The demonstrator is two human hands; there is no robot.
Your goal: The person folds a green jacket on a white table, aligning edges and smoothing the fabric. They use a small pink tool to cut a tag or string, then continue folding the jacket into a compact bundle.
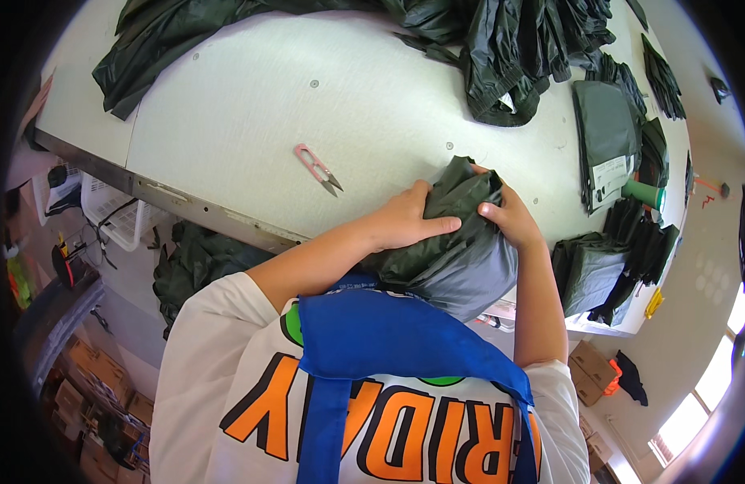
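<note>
Grasping dark green bundle (461, 250) from either side with left hand (411, 219) and right hand (514, 216); holding it at near edge of white table (243, 121). Noting pink-handled snips (325, 176) to left; farther out, heaped dark material (510, 60) and, at right, folded dark pack (605, 129).

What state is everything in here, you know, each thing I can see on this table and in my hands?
Left hand: fingers closed on the fabric
Right hand: fingers closed on the fabric
Dark green fabric: bunched, held in both hands
Pink-handled snips: lying on the table, blade tips apart
Dark garments at upper right: heaped, crumpled
Labelled dark garment: folded flat
</note>
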